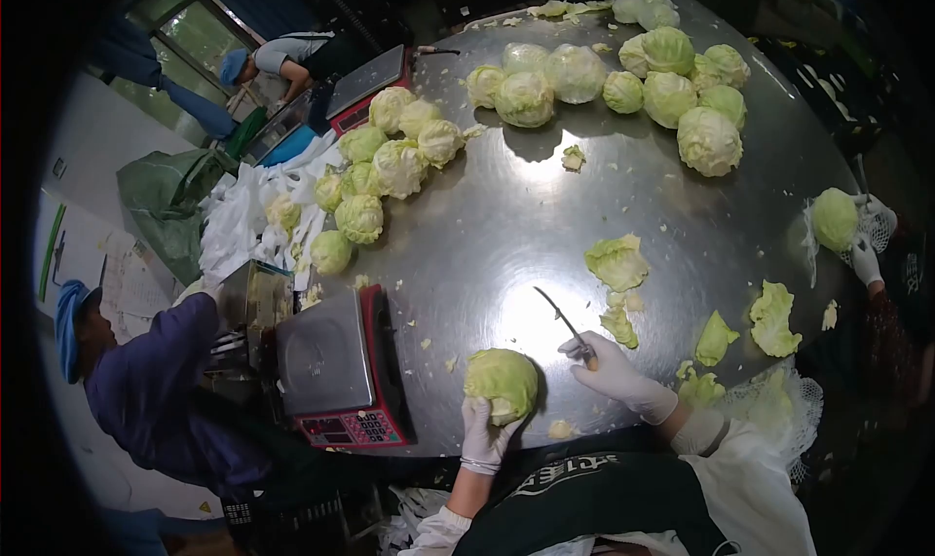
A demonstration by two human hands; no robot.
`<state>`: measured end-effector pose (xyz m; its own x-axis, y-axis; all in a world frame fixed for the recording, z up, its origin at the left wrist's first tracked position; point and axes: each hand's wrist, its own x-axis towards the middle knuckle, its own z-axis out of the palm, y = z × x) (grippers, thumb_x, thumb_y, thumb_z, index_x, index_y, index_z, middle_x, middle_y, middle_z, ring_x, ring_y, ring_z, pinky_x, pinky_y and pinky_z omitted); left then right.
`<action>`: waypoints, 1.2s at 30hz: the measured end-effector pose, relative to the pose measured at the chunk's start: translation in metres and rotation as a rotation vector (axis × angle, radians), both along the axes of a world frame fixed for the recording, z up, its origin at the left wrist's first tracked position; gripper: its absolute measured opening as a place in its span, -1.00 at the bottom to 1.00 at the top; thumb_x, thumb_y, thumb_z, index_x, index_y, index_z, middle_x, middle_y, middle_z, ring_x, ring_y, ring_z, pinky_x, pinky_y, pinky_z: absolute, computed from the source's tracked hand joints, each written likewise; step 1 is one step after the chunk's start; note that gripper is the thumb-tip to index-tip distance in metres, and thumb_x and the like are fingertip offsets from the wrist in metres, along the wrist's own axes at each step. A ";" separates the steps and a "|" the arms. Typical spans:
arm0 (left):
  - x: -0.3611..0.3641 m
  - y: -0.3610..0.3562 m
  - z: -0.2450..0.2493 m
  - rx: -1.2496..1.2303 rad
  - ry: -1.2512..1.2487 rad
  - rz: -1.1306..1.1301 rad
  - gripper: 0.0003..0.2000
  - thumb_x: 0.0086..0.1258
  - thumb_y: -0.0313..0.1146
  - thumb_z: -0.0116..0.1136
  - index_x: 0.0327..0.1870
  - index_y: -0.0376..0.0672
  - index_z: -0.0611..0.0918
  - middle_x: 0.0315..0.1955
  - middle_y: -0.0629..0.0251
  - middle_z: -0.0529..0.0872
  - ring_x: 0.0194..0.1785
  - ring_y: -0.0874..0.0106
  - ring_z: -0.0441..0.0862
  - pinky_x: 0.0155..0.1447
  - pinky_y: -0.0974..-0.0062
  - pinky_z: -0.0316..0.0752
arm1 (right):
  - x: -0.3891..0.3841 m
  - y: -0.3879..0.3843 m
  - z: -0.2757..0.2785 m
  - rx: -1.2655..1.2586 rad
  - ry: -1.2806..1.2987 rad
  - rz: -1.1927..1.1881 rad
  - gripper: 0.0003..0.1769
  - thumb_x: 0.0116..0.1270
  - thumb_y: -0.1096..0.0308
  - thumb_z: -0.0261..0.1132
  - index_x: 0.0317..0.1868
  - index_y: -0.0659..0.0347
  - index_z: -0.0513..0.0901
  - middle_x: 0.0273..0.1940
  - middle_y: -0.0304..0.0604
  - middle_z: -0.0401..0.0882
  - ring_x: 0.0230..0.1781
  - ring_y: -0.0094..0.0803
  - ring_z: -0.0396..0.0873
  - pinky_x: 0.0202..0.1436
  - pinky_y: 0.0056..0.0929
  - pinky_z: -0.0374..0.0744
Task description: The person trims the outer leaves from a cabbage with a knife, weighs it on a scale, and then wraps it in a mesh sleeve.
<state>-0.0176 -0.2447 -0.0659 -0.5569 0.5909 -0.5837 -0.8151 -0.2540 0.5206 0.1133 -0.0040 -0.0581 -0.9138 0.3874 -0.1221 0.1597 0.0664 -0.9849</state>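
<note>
A green cabbage [503, 379] rests on the metal table near its front edge. My left hand [484, 433], in a white glove, grips it from below and the near side. To the right, my gloved right hand [612, 373] is closed round the wooden handle of a knife [562, 313]. Its thin, dark blade points up and left, apart from the cabbage. Loose cabbage leaves [617, 264] lie beyond the right hand, with small scraps scattered about.
A red weighing scale [326, 352] stands at the left. Several cabbages [399, 166] are piled at the back left, more [682, 98] at the back. At the right edge, another person's gloved hands [865, 254] hold a cabbage [835, 219] with netting. Two people in blue caps work at the left.
</note>
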 end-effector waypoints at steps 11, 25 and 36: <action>0.000 0.007 -0.002 -0.077 0.216 -0.146 -0.15 0.42 -0.03 0.38 0.61 0.07 0.11 0.47 0.08 0.35 0.51 0.03 0.39 0.40 -0.17 0.54 | 0.002 0.000 0.010 -0.155 -0.014 -0.005 -0.77 0.29 0.43 0.43 -0.10 0.27 0.60 -0.15 -0.11 0.58 -0.19 -0.30 0.66 -0.10 -0.34 0.65; 0.005 0.044 -0.006 0.292 -0.252 -0.209 -0.19 0.47 0.10 0.27 0.61 -0.03 0.17 0.53 0.02 0.28 0.52 -0.04 0.37 0.43 -0.21 0.52 | 0.016 -0.032 0.049 0.492 0.121 0.007 -0.53 0.19 0.37 0.54 0.11 0.14 0.62 -0.08 -0.10 0.65 -0.20 -0.21 0.69 -0.10 -0.36 0.65; -0.017 0.021 0.002 0.343 -0.282 -0.400 -0.03 0.34 -0.07 0.47 0.66 -0.02 0.08 0.61 0.05 0.17 0.61 -0.03 0.22 0.53 -0.27 0.31 | 0.052 0.081 0.021 0.674 -0.131 -0.756 -0.52 0.38 0.32 0.40 0.29 0.16 0.59 0.04 0.01 0.66 -0.21 -0.23 0.72 -0.08 -0.28 0.66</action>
